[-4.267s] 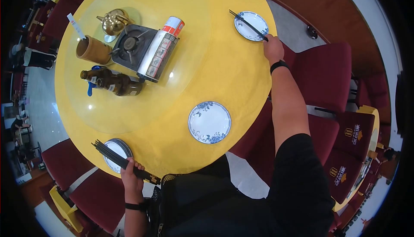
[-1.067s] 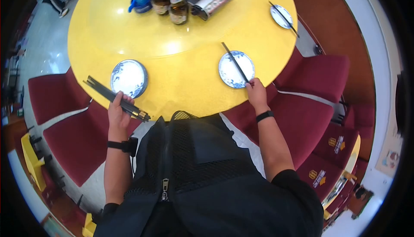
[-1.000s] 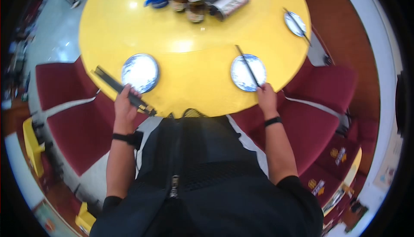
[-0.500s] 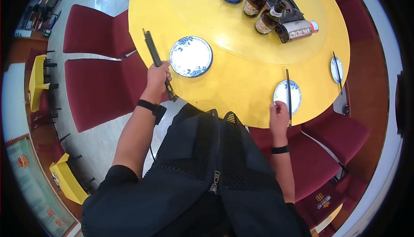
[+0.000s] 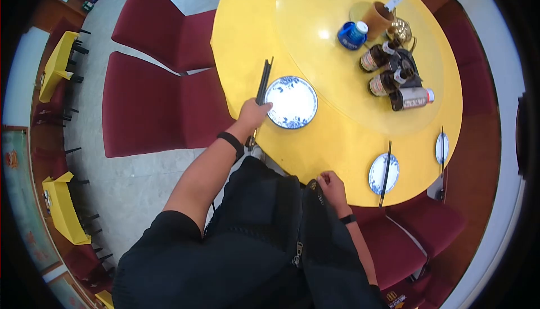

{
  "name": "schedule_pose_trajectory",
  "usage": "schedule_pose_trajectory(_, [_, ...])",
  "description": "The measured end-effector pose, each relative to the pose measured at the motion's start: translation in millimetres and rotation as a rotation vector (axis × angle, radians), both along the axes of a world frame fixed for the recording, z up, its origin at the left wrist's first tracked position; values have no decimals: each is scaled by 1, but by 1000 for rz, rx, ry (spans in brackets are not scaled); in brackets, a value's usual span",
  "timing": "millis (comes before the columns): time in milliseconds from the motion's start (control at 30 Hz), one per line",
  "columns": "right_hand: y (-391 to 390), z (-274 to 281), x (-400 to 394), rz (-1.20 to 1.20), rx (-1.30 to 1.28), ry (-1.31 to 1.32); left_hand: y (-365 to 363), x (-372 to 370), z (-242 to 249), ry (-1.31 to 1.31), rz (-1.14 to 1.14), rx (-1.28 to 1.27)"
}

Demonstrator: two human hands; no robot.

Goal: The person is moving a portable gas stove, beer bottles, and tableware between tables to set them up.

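My left hand [image 5: 255, 114] is closed round a bundle of dark chopsticks [image 5: 263, 82], just left of a blue-patterned white plate [image 5: 292, 102] near the table edge. The bundle's tips point up and away from me. At the front edge of the yellow table, my right hand [image 5: 332, 187] has its fingers curled together; whether anything small is in them I cannot make out. To its right, chopsticks [image 5: 386, 175] lie across a second plate [image 5: 376, 172]. Another plate [image 5: 438, 147] farther right also has chopsticks [image 5: 442, 152] over it.
On the glass turntable [image 5: 315, 64] stand two brown bottles [image 5: 382, 84], a blue container [image 5: 352, 35], a brown cup [image 5: 377, 21], a gold pot [image 5: 399, 30] and a lying canister [image 5: 412, 98]. Red chairs [image 5: 143, 103] are at the left, others [image 5: 388, 247] at the front right.
The view has shifted left, so the table appears farther right. My left hand, still round the chopsticks, is now closer to the first plate. My right hand has moved left, away from the second plate.
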State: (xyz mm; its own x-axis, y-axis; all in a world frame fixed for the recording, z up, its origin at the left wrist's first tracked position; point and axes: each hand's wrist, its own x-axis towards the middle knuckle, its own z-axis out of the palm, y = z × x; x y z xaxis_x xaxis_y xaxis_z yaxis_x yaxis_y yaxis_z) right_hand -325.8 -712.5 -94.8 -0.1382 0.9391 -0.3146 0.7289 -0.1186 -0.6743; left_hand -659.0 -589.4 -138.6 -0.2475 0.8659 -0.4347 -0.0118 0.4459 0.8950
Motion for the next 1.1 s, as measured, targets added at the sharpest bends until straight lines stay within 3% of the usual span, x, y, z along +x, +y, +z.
schedule_pose_trajectory(333, [9,-4,-14,-118,-20,-5,-15,-16,26,-312,-78,59])
schedule_pose_trajectory(600, [46,-12,-27,-33,64,15,-61,-53,52,-503,259,128])
schedule_pose_trajectory(767, [103,-31,-43,162,642,-172,-80,-82,62,-562,574,157])
schedule_pose_trajectory(1000, [119,-50,-86,-30,684,-276,-52,-118,60,-454,739,119])
schedule_pose_trajectory(1100, [118,-55,-91,-59,664,-362,-17,-133,56,-482,685,127])
